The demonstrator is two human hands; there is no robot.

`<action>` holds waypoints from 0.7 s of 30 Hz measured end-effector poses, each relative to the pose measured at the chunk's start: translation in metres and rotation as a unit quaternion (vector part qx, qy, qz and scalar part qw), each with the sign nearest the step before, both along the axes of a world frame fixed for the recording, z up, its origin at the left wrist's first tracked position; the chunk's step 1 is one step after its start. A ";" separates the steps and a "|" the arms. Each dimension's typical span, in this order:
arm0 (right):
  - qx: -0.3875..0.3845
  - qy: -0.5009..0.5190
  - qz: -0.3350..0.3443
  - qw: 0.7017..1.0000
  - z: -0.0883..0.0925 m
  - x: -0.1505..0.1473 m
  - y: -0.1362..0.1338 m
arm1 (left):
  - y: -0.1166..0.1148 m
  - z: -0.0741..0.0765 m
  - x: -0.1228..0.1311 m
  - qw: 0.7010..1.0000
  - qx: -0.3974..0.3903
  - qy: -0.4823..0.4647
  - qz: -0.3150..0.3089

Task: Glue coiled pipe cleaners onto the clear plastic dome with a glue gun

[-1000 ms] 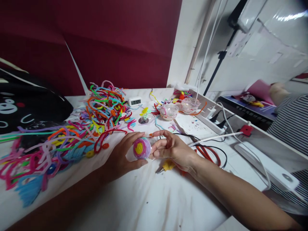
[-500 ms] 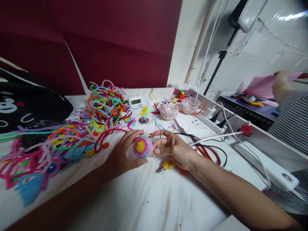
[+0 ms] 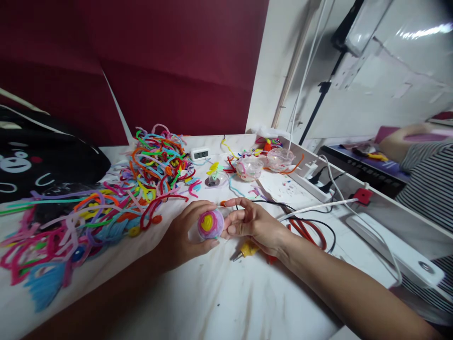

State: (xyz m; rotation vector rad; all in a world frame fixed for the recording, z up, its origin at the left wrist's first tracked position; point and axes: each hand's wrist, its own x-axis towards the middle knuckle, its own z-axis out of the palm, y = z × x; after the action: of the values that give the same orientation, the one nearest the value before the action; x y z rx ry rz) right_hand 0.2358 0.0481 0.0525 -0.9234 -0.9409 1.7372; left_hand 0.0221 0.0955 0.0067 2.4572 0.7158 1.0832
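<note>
A small clear ball (image 3: 210, 224) with pink, purple and yellow pipe-cleaner coils inside sits between my two hands, just above the white table (image 3: 219, 293). My left hand (image 3: 180, 233) cups it from the left with thumb and fingers curled round it. My right hand (image 3: 253, 224) presses against its right side with the fingertips pinched together. Under my right wrist lies a yellow-handled tool (image 3: 246, 249).
A big heap of coloured pipe cleaners (image 3: 106, 208) covers the left of the table. Two more clear balls (image 3: 264, 163), a small digital clock (image 3: 200, 154), a power strip (image 3: 313, 177), red and black cables (image 3: 307, 226) lie behind. A person in a striped sleeve (image 3: 430, 174) works at right.
Both hands stay on the ball, which has turned slightly. The view has shifted a little. The person at right has lowered the pink sheet they held.
</note>
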 end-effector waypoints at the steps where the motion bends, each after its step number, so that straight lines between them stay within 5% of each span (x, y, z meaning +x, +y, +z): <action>1: -0.004 -0.002 0.001 1.000 0.000 0.000 0.000 | 0.000 -0.001 0.000 1.000 -0.006 -0.003 0.000; 8: -0.002 -0.046 0.018 0.999 -0.004 0.002 0.004 | -0.001 0.003 0.003 1.000 -0.028 -0.006 0.001; 11: 0.078 -0.182 0.043 0.979 -0.002 0.011 0.005 | -0.001 0.007 0.004 0.999 -0.040 -0.005 0.012; 13: 0.178 -0.346 0.039 0.921 0.005 0.018 0.008 | -0.001 0.008 0.005 0.999 -0.048 -0.005 0.026; 17: 0.311 -0.590 0.020 0.745 0.031 0.017 0.029 | -0.003 0.009 0.007 0.997 -0.061 0.016 0.054; 21: 0.343 -0.652 0.059 0.674 0.044 -0.008 0.071 | -0.006 0.009 0.009 0.994 -0.079 0.049 0.064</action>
State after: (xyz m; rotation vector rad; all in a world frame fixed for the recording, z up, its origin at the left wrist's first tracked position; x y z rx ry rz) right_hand 0.2279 0.1190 0.0967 -1.5292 -2.3683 0.3661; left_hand 0.0313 0.0899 0.0158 2.3699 0.9638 0.9168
